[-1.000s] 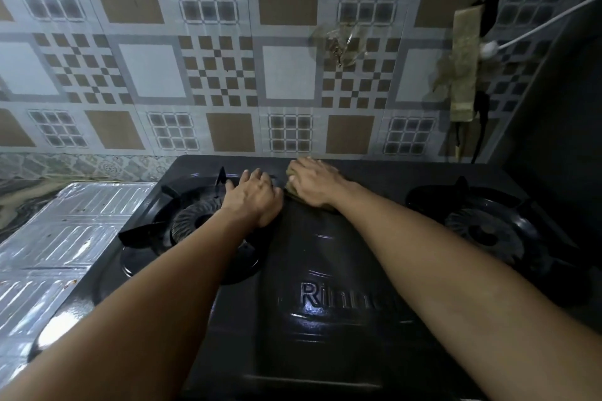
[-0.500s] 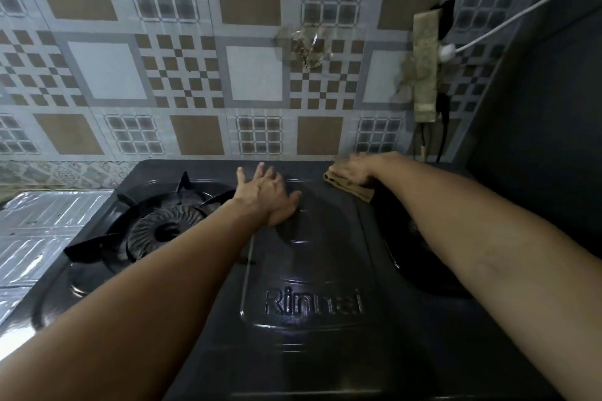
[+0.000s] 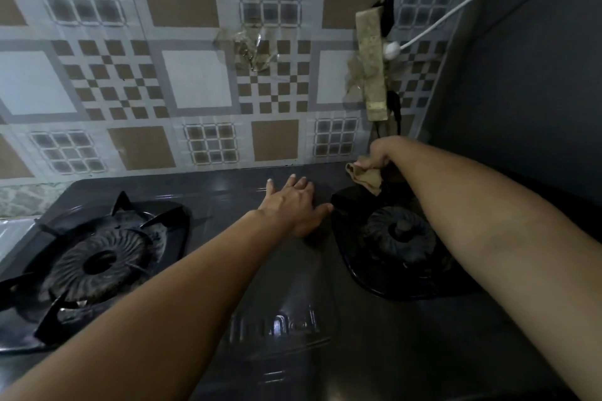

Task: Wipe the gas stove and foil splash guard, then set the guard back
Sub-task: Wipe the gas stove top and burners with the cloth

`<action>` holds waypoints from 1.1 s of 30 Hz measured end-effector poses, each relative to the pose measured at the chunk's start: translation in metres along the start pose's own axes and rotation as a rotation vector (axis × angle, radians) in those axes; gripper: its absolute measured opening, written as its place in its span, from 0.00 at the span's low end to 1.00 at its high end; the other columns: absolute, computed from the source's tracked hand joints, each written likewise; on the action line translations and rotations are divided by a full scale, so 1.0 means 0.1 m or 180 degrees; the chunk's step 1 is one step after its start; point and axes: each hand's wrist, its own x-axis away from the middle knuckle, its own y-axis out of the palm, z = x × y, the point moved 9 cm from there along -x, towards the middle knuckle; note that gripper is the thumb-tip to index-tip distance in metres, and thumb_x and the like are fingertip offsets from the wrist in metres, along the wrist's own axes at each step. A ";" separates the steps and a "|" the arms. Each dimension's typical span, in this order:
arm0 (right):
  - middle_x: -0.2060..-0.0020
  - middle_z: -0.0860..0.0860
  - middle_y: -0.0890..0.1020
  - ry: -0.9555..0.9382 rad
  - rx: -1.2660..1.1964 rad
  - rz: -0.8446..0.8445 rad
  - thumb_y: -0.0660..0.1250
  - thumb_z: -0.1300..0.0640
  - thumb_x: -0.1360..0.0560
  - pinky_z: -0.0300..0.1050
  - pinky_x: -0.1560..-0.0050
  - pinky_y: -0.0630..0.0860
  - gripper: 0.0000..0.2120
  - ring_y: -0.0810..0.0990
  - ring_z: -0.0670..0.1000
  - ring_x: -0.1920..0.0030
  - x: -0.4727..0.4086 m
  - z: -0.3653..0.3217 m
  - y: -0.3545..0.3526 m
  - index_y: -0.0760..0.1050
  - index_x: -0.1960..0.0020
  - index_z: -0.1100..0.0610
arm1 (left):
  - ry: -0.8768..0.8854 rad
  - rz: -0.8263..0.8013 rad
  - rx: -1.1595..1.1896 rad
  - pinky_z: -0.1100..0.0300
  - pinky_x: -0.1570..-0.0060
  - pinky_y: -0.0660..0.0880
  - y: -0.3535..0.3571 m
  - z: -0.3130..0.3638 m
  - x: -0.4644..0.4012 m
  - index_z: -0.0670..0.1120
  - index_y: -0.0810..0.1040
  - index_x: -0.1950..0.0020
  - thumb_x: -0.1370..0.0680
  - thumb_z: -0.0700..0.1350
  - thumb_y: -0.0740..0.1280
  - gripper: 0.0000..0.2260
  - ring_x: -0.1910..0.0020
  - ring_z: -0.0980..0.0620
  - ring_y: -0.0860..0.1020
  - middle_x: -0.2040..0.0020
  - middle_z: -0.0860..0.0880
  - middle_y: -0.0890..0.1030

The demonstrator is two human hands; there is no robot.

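Note:
A black two-burner gas stove [image 3: 286, 329] fills the lower view, with a left burner [image 3: 97, 265] and a right burner [image 3: 399, 234]. My right hand [image 3: 379, 156] grips a crumpled tan cloth [image 3: 366, 177] at the stove's back edge, just behind the right burner. My left hand [image 3: 293, 205] lies flat with fingers spread on the raised middle panel, its thumb near the right burner's rim. A sliver of the foil splash guard [image 3: 13, 238] shows at the far left edge.
A patterned tiled wall [image 3: 195, 81] stands right behind the stove. A taped power strip [image 3: 371, 65] with a white cable [image 3: 456, 3] and black cords hangs above the right burner. A dark wall [image 3: 537, 91] closes the right side.
My right hand has carried the cloth rightward along the stove's back edge to behind the right burner. My left hand slid right across the middle panel. The view shifted right, so most of the foil left the frame.

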 end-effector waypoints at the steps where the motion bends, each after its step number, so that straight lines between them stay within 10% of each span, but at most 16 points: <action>1: 0.49 0.59 0.74 0.0060 -0.0158 0.0020 0.54 0.39 0.20 0.47 0.45 0.69 0.33 0.71 0.57 0.48 0.01 0.09 0.00 0.66 0.30 0.67 | 0.0082 0.0057 0.0063 0.39 0.26 0.42 -0.04 0.09 0.00 0.43 0.53 0.21 0.19 0.61 0.50 0.32 0.21 0.48 0.46 0.20 0.47 0.51; 9: 0.29 0.62 0.68 0.0501 -0.0696 0.0432 0.51 0.48 0.16 0.46 0.35 0.66 0.26 0.68 0.60 0.31 0.37 0.93 0.24 0.64 0.29 0.68 | 0.0401 0.0119 0.0203 0.42 0.25 0.40 0.00 0.72 -0.04 0.42 0.49 0.21 0.19 0.62 0.48 0.34 0.21 0.46 0.43 0.20 0.45 0.48; 15: 0.29 0.59 0.69 0.0499 -0.2943 0.0500 0.57 0.49 0.18 0.47 0.37 0.69 0.25 0.70 0.60 0.32 0.60 1.20 0.69 0.65 0.27 0.65 | -0.0132 0.0015 0.0360 0.38 0.27 0.38 0.19 0.90 -0.10 0.40 0.45 0.21 0.24 0.70 0.45 0.42 0.23 0.43 0.36 0.21 0.42 0.41; 18: 0.35 0.60 0.75 0.0768 -0.3929 0.0570 0.61 0.48 0.21 0.52 0.41 0.75 0.17 0.76 0.61 0.38 0.50 1.43 0.95 0.76 0.43 0.61 | -0.0196 0.0056 0.0278 0.36 0.27 0.37 0.20 0.90 -0.08 0.41 0.43 0.21 0.23 0.69 0.45 0.41 0.23 0.44 0.33 0.20 0.44 0.40; 33: 0.46 0.57 0.75 0.1238 -0.3244 0.0726 0.56 0.59 0.19 0.40 0.65 0.67 0.20 0.73 0.54 0.49 1.72 1.50 1.23 0.66 0.29 0.63 | -0.0257 0.0195 0.0227 0.34 0.27 0.41 0.18 0.88 -0.08 0.40 0.45 0.21 0.21 0.66 0.44 0.38 0.22 0.45 0.37 0.20 0.44 0.44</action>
